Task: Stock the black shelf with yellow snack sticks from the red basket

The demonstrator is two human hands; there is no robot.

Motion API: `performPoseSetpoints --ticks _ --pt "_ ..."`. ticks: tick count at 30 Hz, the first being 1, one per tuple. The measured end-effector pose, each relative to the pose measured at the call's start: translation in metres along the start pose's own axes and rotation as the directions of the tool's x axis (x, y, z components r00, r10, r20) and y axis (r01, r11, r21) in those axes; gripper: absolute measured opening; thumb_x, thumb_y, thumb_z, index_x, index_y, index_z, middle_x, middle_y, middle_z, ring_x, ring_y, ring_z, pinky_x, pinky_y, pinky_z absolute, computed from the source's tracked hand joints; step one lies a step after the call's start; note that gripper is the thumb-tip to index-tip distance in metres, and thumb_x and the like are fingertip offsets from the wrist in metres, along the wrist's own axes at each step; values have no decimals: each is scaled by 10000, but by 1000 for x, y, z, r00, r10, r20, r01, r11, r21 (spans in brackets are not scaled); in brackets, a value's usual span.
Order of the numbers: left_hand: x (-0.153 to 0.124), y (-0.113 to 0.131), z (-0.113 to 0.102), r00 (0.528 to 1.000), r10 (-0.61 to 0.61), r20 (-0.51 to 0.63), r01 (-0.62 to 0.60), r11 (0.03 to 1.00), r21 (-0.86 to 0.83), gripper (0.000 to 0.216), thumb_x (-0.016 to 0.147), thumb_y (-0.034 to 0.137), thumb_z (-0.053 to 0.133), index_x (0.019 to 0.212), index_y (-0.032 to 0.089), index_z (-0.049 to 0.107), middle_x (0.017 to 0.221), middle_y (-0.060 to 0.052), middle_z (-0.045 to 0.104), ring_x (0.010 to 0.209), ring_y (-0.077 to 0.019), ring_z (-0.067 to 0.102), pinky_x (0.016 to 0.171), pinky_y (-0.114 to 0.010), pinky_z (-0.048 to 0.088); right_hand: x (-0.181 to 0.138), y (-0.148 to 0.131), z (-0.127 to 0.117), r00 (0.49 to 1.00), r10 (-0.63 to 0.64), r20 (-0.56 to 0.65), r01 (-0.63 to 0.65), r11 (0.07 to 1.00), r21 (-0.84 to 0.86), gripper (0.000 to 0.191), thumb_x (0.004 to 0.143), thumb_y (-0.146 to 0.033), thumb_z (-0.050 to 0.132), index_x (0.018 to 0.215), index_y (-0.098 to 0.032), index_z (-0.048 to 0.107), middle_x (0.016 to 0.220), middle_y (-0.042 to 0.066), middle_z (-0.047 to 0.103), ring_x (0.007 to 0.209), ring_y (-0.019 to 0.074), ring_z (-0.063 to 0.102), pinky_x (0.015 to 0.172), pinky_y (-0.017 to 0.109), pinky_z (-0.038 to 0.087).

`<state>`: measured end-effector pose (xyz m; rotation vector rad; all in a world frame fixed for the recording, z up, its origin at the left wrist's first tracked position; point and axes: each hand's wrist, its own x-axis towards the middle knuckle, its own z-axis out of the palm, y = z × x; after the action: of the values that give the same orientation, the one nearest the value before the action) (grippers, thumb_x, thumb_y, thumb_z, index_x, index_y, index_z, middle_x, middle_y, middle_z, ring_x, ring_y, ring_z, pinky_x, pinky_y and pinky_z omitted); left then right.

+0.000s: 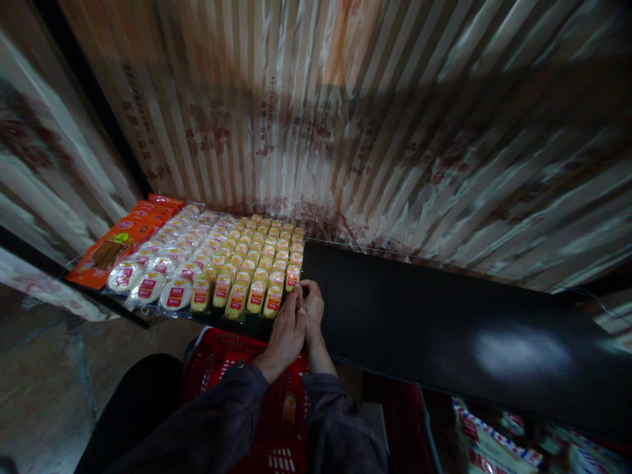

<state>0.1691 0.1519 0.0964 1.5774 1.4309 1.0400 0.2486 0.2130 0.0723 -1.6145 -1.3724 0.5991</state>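
Observation:
My left hand (288, 330) and my right hand (312, 308) meet at the front edge of the black shelf, fingers bent inward and closed together. Whatever they hold, if anything, is hidden behind the fingers. Just beyond them lies a small wrapped yellow cake (292, 276) with a red-and-white label, the nearest visible one in the rightmost row. To the left, several rows of the same yellow cakes (247, 263) run back toward the curtain. Beside those are rows of round white wrapped cakes (176, 294), also with red labels.
Orange flat packets (123, 240) overlap at the shelf's left end. The black shelf (395, 309) extends to the right. A red basket (212, 359) stands below my arms, a wrapped item (289, 409) inside. Striped curtain (296, 131) hangs behind; more packages (494, 441) lie lower right.

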Motion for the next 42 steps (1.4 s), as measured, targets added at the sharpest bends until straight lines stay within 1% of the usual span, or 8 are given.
performPoseSetpoints --ticks 6,15,19,27,31,34,38,42 --pt "1 5 0 998 -65 11 66 997 -34 602 894 248 347 1466 60 346 1526 -138 363 1426 -215 319 1195 -406 243 -3 -4 0 998 -67 -20 65 994 -92 298 841 -413 397 871 -183 584 882 98 615 807 222 582 739 342 466" --pt "1 10 -3 992 -126 -6 125 985 -117 592 885 234 381 1454 69 377 1517 -133 380 1420 -220 330 1196 -390 229 -5 -3 0 998 -59 -14 58 994 -92 289 840 -398 419 901 -182 601 923 99 598 833 222 573 772 349 473" --pt "1 12 -3 992 -127 11 127 986 -110 608 886 236 370 1460 38 354 1523 -154 363 1425 -220 320 1198 -379 215 -5 -3 -1 999 -44 -19 42 995 -90 335 842 -424 411 930 -169 609 950 119 604 875 238 579 789 364 474" --pt "3 1 2 989 -145 -3 145 988 -44 587 915 309 359 1455 79 365 1516 -157 376 1416 -231 339 1193 -406 232 -4 -4 0 997 -31 -71 28 998 -54 416 870 -447 355 973 -166 644 1003 129 643 978 249 553 908 401 440" --pt "-7 -7 3 999 -40 13 39 999 34 578 949 355 322 1456 78 352 1515 -175 368 1415 -246 340 1178 -439 280 -2 -1 0 992 -18 -123 18 1000 1 465 881 -467 311 985 -163 647 1027 133 654 985 242 562 938 409 430" --pt "-16 -8 -3 991 126 41 -130 982 138 532 959 296 290 1439 86 385 1505 -165 390 1413 -226 346 1166 -426 325 -1 2 -2 989 13 -151 -1 997 82 492 882 -495 304 1019 -164 640 1075 136 657 1042 240 570 978 410 416" --pt "-18 -8 -20 919 374 125 -391 829 400 508 878 121 356 1367 69 483 1518 -152 371 1465 -233 214 1178 -456 306 -1 4 -3 983 109 -146 -73 970 234 566 888 -553 288 1098 -147 620 1128 152 657 1061 234 604 981 400 434" --pt "-11 -21 -29 872 458 175 -465 661 589 473 847 146 451 1301 61 550 1504 -169 388 1470 -287 173 1189 -514 236 -3 4 0 978 165 -132 -106 924 366 632 887 -597 295 1161 -118 603 1210 176 637 1089 239 619 985 409 452"
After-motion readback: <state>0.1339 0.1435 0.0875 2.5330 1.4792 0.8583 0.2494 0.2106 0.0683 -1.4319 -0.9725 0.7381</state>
